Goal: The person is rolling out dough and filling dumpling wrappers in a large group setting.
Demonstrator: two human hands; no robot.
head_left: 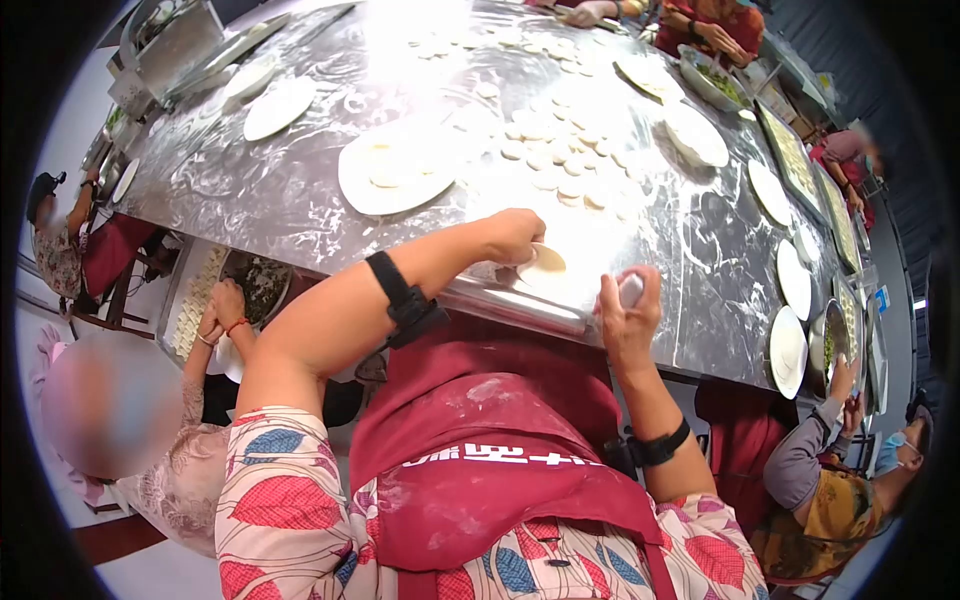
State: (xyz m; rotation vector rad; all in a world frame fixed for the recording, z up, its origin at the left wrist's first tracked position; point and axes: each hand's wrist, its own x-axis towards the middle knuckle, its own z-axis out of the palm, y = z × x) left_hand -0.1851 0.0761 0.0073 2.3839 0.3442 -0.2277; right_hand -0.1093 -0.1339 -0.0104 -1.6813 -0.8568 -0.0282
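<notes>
Near the front edge of the floured metal table, my left hand is closed on the left edge of a thin round dough wrapper. To the right of the wrapper, my right hand has its fingers curled round a short pale rolling pin, most of which the hand hides. Beyond my hands lie several small round dough pieces. A white plate with flat dough wrappers on it is at the left of them.
More white plates lie at the back left and along the right side. A bowl of green filling stands at the back right. A person works close at my left, another person at the right, and others farther off.
</notes>
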